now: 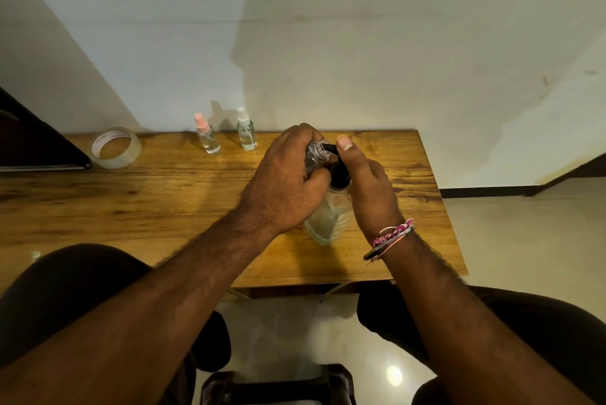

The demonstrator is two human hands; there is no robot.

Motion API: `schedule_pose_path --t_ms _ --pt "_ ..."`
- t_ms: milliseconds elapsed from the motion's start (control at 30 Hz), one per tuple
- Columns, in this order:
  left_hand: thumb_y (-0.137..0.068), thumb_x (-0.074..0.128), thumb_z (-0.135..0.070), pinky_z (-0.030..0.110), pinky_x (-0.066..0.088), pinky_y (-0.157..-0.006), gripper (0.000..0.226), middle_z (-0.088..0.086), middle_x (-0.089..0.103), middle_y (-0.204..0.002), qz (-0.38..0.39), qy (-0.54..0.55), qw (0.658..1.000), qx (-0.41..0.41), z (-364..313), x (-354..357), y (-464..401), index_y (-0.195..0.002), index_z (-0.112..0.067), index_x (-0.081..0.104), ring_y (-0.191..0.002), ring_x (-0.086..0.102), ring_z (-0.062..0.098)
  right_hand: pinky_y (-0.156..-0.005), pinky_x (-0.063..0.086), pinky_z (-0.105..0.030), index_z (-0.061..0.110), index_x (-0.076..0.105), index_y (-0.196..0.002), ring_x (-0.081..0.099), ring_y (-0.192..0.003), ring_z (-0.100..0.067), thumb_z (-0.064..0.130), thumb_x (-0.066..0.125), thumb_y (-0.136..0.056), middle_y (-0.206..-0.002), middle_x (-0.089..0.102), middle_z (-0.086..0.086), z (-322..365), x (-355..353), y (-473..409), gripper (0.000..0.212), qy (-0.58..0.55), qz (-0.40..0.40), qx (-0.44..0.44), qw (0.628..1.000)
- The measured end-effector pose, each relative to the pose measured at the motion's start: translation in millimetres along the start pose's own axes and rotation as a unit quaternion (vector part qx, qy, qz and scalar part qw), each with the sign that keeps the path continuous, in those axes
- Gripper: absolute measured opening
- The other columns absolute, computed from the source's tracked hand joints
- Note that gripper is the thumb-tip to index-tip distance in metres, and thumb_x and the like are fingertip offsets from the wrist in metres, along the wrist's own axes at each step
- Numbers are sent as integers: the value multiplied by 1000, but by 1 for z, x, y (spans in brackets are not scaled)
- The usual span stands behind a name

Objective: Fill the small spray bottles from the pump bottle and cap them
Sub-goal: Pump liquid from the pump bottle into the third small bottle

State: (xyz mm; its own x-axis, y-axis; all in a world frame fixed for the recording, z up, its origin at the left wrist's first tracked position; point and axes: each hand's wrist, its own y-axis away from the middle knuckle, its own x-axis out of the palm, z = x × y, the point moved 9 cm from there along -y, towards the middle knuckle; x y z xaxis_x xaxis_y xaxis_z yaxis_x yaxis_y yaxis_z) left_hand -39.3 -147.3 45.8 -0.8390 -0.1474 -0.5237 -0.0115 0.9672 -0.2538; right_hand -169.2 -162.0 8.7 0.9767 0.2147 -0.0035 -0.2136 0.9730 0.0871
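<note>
My left hand [285, 181] grips a small clear spray bottle [316, 153] with no cap, its threaded mouth held right at the black spout of the pump bottle [328, 217]. My right hand [367, 188] curls round the black pump head [341, 171], thumb on top. The clear pump bottle stands on the wooden table [164, 201] and holds some liquid. Two capped small spray bottles stand at the table's back edge: one with a pink cap [206, 135], one with a white cap [246, 130].
A roll of clear tape [115, 147] lies at the back left of the table beside a dark flat object [36, 145]. The wall runs right behind the table. My knees and a dark stool [278, 385] are below the front edge.
</note>
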Motion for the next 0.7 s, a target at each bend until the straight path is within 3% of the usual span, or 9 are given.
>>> schedule_pose_path --t_ms 133,367,467,533,700 --pt "-78 56 -21 18 39 -70 22 -5 58 -96 -2 -7 1000 -2 1 -1 0 -100 -20 56 -92 56 13 -71 53 -13 34 82 -77 75 -83 -3 48 52 -104 -81 80 7 0 3 0 42 2 -7 -9 1000" --pt "-79 56 -21 21 42 -72 23 -5 58 -98 0 -12 1000 -1 1 0 1 -101 -19 56 -93 57 14 -65 53 -16 23 80 -79 72 -75 -7 62 55 -90 -76 77 -5 -1 3 1 48 7 -41 -14 999" --pt "-78 56 -20 25 45 -73 24 -4 59 -98 2 -14 1000 -3 4 1 1 -102 -18 57 -94 57 15 -71 55 -35 2 78 -85 70 -78 -22 72 53 -80 -86 72 -24 -2 1 0 74 11 -62 -18 998" --pt "-79 57 -20 28 47 -74 24 -3 59 -99 1 -18 1000 -3 5 1 1 -102 -18 57 -95 58 17 -78 57 -47 1 77 -88 71 -87 -35 72 52 -82 -89 72 -26 -3 0 -1 75 21 -70 -25 997" --pt "-79 57 -19 31 49 -77 23 -3 60 -99 0 -17 1000 -1 6 3 2 -102 -17 58 -96 59 19 -80 55 -55 -3 75 -89 67 -91 -45 71 53 -84 -90 70 -29 -4 -2 0 76 26 -83 -29 996"
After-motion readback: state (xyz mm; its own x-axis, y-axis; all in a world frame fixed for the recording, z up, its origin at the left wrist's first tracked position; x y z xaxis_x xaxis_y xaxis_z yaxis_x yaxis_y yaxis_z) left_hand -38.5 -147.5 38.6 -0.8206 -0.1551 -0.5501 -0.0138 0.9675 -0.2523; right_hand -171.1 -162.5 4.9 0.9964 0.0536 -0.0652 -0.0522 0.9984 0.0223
